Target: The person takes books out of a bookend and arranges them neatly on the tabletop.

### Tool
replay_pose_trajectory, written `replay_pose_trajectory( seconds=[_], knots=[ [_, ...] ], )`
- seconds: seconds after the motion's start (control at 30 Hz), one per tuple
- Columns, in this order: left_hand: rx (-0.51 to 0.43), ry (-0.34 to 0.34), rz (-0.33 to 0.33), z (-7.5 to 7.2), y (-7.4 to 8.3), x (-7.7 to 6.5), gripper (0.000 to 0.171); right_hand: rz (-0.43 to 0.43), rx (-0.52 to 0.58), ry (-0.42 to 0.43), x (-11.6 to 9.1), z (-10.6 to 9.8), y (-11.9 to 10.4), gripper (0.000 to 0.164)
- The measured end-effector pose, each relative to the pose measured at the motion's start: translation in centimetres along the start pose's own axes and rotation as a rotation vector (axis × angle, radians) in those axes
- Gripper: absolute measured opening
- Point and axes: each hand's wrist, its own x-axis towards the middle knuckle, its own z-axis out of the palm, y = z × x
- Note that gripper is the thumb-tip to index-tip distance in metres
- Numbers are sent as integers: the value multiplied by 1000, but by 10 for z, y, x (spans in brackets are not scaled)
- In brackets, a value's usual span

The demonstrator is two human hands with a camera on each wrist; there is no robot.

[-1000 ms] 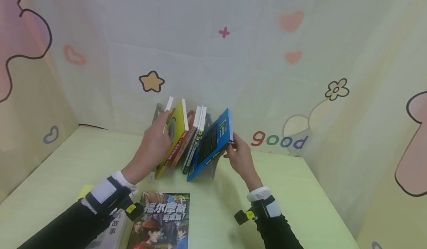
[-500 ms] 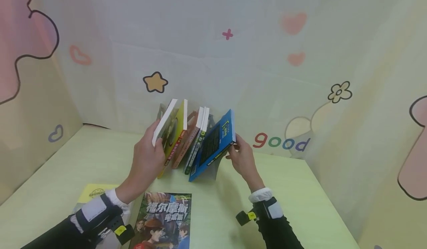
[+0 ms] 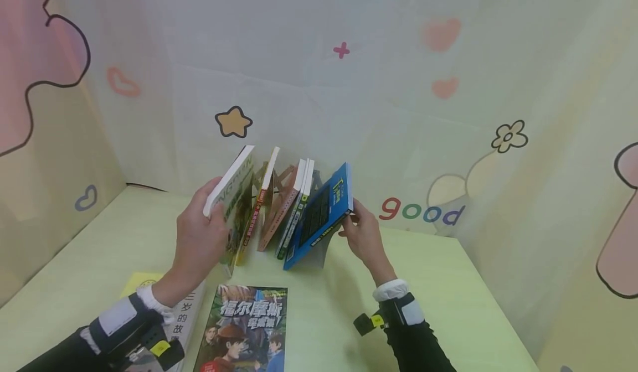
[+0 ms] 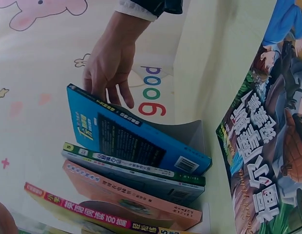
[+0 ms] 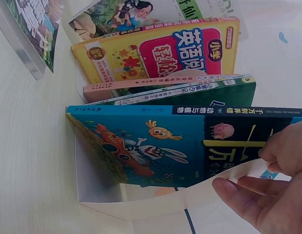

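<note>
So my left hand has just pulled the green book further out to the left, and that's the big change here. Half a second ago it was leaning in close against the yellow book; now its top tips away and there's a V-shaped gap between the two, wide at the top and tight down near the table. I'm gripping the green one by its white edge, thumb on the near side, though I can't tell how my other fingers sit behind it. The yellow book looks straighter too, with its spine showing and its cover mostly turned out of sight from up here. My right hand hasn't really budged: it's pinching the top corner of the blue book, which slants against the bookend. Between yellow and blue, the pink book and two thin books lean the same way as before. What that means for the row, I'd say: the left end is loose, the right end is steadied. Meanwhile the comic lies flat in front, next to a white-spined book partly hidden by my left arm.
</note>
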Motion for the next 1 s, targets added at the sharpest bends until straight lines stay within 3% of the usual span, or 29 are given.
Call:
replay_pose_trajectory(
  seconds=[0.6,1.0],
  knots=[
    [-3,39,-62,-45,38,-11,47,20,-11,-6,0,1,-6,45],
    [54,95,-183,-75,63,-22,49,32,0,-9,-2,0,-4,46]
  ],
)
